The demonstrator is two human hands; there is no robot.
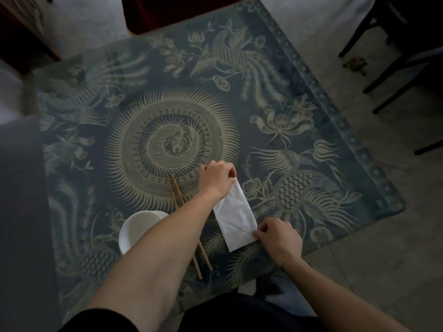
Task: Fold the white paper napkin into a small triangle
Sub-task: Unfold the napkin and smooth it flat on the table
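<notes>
Pinching the near corner of the white paper napkin, the right hand sits closest to the body, while the left hand grips the far end. Between them the napkin lies as a long, thin, creased rectangle on the patterned desk, its long axis running away from the person, tilted slightly left. A diagonal fold seems begun at the near end, though dim light blurs it. Wooden chopsticks and a smooth white bowl lie left.
</notes>
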